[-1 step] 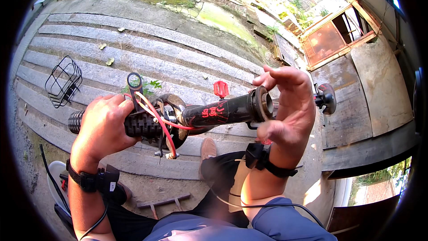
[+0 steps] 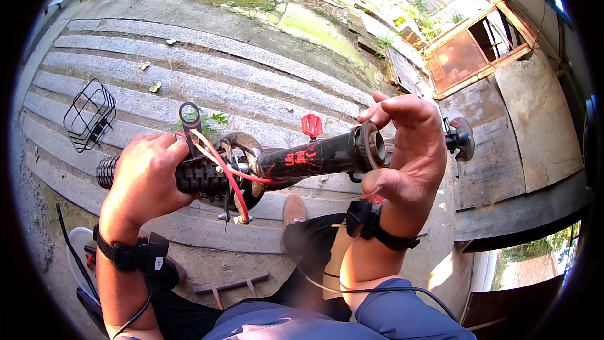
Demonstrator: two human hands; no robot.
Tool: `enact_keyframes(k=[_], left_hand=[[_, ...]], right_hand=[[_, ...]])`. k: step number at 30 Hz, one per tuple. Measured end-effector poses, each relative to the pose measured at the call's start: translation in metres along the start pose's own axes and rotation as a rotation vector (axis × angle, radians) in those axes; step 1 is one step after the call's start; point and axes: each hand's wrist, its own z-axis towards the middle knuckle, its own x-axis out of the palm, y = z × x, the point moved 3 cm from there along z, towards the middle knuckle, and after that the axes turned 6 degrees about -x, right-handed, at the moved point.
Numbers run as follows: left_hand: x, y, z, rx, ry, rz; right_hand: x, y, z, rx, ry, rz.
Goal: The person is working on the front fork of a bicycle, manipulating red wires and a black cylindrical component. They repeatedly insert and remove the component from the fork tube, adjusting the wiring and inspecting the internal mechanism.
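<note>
My left hand (image 2: 150, 173) is wrapped over the knobbly black tire (image 2: 204, 177) of a small bicycle wheel. Beside its fingertips stands a dark bracket with a round eye (image 2: 189, 113). Red and pale brake cables (image 2: 234, 182) loop past the fork and a rim brake. The black frame tube with red markings (image 2: 308, 160) points right, ending in a ringed headset cup (image 2: 370, 146). Around that open end curves my right hand (image 2: 409, 145), thumb and fingers spread apart. Its fingertips are close to the cup's rim; whether they touch it, I cannot tell.
A black wire basket (image 2: 90, 115) lies on the stone slabs at left. A red pedal (image 2: 311, 125) shows behind the tube, and a saddle (image 2: 462, 139) at right. Wooden boards (image 2: 484, 145) line the right side. A dark metal bar (image 2: 231, 283) lies near my legs.
My right thumb has shifted very slightly by the cup. Everything else looks the same.
</note>
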Motion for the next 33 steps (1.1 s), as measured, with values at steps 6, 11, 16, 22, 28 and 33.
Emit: enact_keyframes(k=[6, 11, 16, 22, 28, 33], left_hand=[[-0.001, -0.002, 0.001, -0.007, 0.019, 0.01], [-0.001, -0.001, 0.001, -0.019, 0.03, 0.012], [0.0, -0.001, 0.001, -0.017, 0.032, 0.01], [-0.002, -0.002, 0.0, -0.013, 0.019, 0.01], [-0.001, 0.0, 0.001, -0.026, 0.037, 0.004], [-0.001, 0.0, 0.001, -0.01, 0.042, 0.018]], right_hand=[[0.001, -0.001, -0.004, 0.003, -0.022, 0.159], [0.004, -0.003, 0.0, 0.002, 0.023, 0.224], [-0.002, -0.001, -0.003, 0.043, 0.008, 0.011], [0.016, 0.008, 0.001, 0.05, -0.096, 0.21], [-0.001, 0.001, 0.0, -0.018, 0.047, -0.011], [0.011, 0.004, 0.002, 0.013, -0.031, 0.171]])
